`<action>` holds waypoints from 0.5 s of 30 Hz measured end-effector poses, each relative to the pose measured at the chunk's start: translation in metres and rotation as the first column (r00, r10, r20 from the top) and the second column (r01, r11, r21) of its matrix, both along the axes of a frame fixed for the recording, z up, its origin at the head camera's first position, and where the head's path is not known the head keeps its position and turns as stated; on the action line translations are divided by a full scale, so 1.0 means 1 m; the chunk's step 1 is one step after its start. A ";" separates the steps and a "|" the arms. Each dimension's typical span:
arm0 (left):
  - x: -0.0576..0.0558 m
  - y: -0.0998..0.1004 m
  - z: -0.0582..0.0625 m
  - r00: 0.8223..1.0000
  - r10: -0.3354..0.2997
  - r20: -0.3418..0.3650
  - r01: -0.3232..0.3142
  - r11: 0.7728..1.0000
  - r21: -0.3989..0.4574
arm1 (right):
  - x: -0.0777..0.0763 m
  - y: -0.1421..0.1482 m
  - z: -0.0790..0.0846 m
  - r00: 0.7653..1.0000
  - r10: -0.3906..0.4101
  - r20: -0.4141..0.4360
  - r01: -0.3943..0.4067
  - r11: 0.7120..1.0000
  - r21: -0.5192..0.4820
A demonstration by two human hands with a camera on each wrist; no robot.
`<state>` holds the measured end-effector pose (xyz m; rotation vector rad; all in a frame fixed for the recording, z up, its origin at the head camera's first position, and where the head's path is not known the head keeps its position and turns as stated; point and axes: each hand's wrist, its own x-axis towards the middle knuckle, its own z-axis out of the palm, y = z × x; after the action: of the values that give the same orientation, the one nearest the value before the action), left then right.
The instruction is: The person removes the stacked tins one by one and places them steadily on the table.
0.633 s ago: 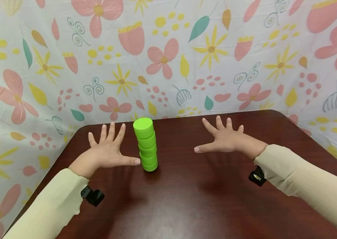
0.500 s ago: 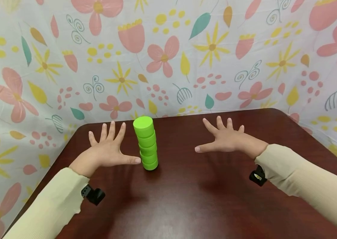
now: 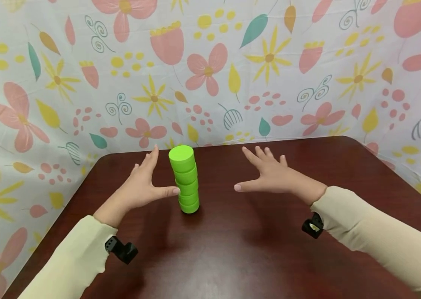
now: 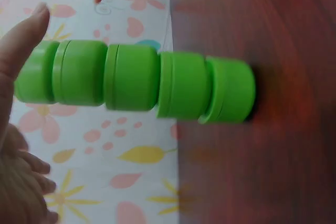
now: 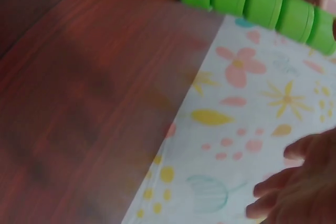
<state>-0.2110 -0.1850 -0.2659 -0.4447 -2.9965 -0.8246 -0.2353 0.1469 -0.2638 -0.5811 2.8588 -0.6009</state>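
Observation:
A stack of several bright green round containers [image 3: 186, 179] stands upright on the table, its pieces slightly out of line. To its left is my left hand [image 3: 139, 185], fingers extended and thumb reaching toward the stack. In the head view the thumb tip overlaps the stack's edge; whether it touches I cannot tell. My right hand [image 3: 270, 174] hovers to the right, fingers spread and apart from the stack. Side-on in the left wrist view, the green containers [image 4: 134, 80] show lid-like seams. The right wrist view has the same containers [image 5: 262, 4] near the top.
The dark red-brown table [image 3: 214, 249] has a glossy top and rounded far corners. Behind it hangs a white curtain [image 3: 210, 104] printed with flowers and leaves. Each wrist carries a small black camera mount [image 3: 121, 249].
My left hand has turned and moved right, bringing its thumb to the stack's edge. My right hand has shifted slightly left, toward the stack. The stack still stands on the table.

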 end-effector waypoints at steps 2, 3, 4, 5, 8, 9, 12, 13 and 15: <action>-0.001 0.001 -0.004 1.000 0.001 -0.007 0.000 0.992 0.128 | -0.001 -0.009 -0.002 0.999 0.023 -0.038 -0.026 0.997 -0.072; -0.001 0.002 -0.006 1.000 0.003 -0.017 0.001 0.983 0.185 | -0.002 -0.014 -0.003 0.998 0.034 -0.057 -0.040 0.993 -0.109; -0.001 0.003 -0.008 1.000 0.002 -0.026 0.005 0.970 0.243 | -0.003 -0.019 -0.003 0.996 0.043 -0.075 -0.054 0.988 -0.144; -0.002 0.004 -0.011 0.999 -0.001 -0.036 0.011 0.956 0.294 | -0.003 -0.024 -0.004 0.995 0.050 -0.092 -0.066 0.981 -0.182; -0.004 0.006 -0.017 0.998 -0.011 -0.055 0.033 0.908 0.418 | -0.003 -0.036 -0.007 0.990 0.055 -0.130 -0.089 0.958 -0.272; -0.004 0.007 -0.020 0.998 -0.013 -0.058 0.038 0.892 0.450 | -0.003 -0.039 -0.008 0.988 0.050 -0.143 -0.091 0.951 -0.294; -0.005 0.007 -0.026 0.998 -0.013 -0.066 0.045 0.856 0.515 | -0.003 -0.048 -0.011 0.986 0.023 -0.164 -0.082 0.929 -0.361; -0.006 0.007 -0.028 0.997 -0.015 -0.073 0.051 0.843 0.535 | -0.002 -0.051 -0.012 0.986 0.013 -0.168 -0.077 0.920 -0.383; -0.007 0.007 -0.032 0.996 -0.012 -0.087 0.060 0.818 0.572 | -0.002 -0.057 -0.015 0.985 -0.005 -0.173 -0.071 0.900 -0.430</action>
<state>-0.2177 -0.1778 -0.2975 -0.4885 -2.4797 -1.5944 -0.2370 0.0897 -0.2787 -0.7767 2.8663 -1.2606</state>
